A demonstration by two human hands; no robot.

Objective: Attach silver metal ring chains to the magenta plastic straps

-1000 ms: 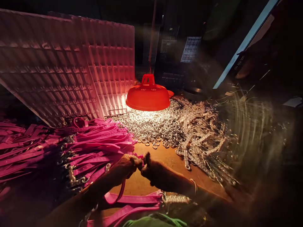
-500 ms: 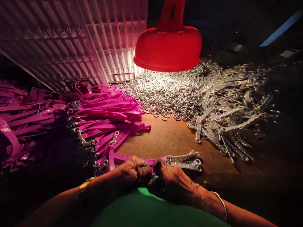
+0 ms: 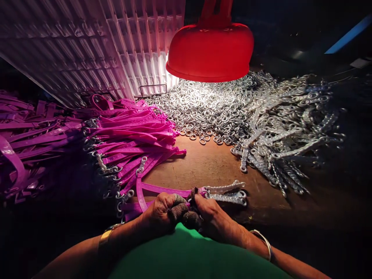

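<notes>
My left hand (image 3: 167,211) and my right hand (image 3: 207,211) meet at the table's near edge, with dark fabric covers on some fingers. Both are closed, pinching a pink strap (image 3: 188,203) of which only a short bit shows between them; the rest is hidden by the fingers. Just beyond lies another pink strap (image 3: 165,189), ending in a metal link piece (image 3: 142,164) at its left. Silvery braided-looking pieces (image 3: 228,198) with end rings lie beside my right fingertips. A pile of pink straps (image 3: 136,131) with metal rings spreads to the left.
A red lamp (image 3: 210,52) hangs low over a heap of metal rings (image 3: 200,104). More silvery braided pieces (image 3: 285,131) are heaped at the right. A corrugated translucent panel (image 3: 139,46) stands behind the straps, and darker pink straps (image 3: 31,143) lie far left.
My hands have drawn closer together and the fingers have shifted around the strap. The right fingers have rolled inward. The whole view has moved slightly.
</notes>
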